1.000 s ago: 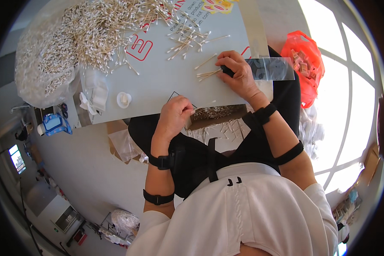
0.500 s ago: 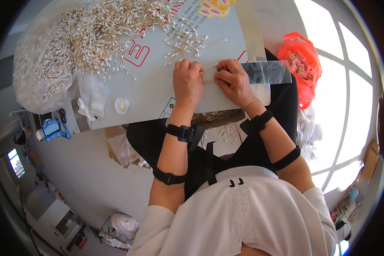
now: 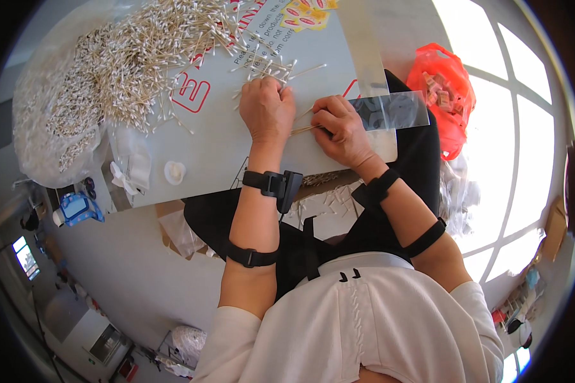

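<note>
While the right hand (image 3: 342, 131) bends its grip around a few thin cotton swabs (image 3: 302, 129) near the right side of the tabletop (image 3: 204, 137), the left hand (image 3: 266, 110) is just beside a small, loose bunch (image 3: 276, 67) of more swabs. The left fingers are curled up, and from where I stand I cannot tell if they pinch anything. The held swabs poke out toward the left hand, with tan sticks as thin as straw.

A huge messy heap (image 3: 144, 60) of swabs, all soft white tips and skinny sticks, lies at the far left. Part of it sits in a crinkly clear bag (image 3: 32, 137). Nearer the front edge is a little round white dish (image 3: 174, 172). Just beside the right hand, a smooth see-through strip (image 3: 406, 110) sticks out past the edge. Shiny yellow packets (image 3: 306, 13) lie at the far end.

The tabletop is flat and pale grey, with red and black print. A thin, wrinkly red bag (image 3: 463, 86) sits off its right side, with small pinkish blocks (image 3: 437, 92) inside. Bright light makes big white squares on the right. The floor (image 3: 128, 255) is plain grey.
</note>
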Available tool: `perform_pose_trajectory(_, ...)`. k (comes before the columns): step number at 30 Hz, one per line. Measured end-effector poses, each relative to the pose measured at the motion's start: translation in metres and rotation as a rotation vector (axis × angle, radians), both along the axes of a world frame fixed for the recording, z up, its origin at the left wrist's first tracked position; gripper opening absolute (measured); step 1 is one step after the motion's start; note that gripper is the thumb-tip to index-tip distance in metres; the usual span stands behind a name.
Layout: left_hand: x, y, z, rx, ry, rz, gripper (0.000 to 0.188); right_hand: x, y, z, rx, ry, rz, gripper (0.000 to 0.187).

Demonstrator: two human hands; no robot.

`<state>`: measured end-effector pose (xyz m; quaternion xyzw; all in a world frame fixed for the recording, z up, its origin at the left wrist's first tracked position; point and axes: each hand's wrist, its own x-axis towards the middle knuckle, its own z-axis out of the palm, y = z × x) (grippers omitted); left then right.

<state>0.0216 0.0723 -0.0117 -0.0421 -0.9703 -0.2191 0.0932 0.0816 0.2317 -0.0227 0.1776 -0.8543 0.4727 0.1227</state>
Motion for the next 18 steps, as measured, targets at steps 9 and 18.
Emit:
perform_pose_trajectory(9, 0.021, -0.019, 0.007, 0.161, -0.136, 0.026, 0.006, 0.0, 0.003, -0.002, 0.009, 0.02, -0.007, 0.013)
perform_pose_trajectory(18, 0.014, -0.018, 0.016, 0.119, 0.049, -0.132, 0.013, 0.0, 0.003, -0.002, 0.004, 0.015, 0.002, 0.012)
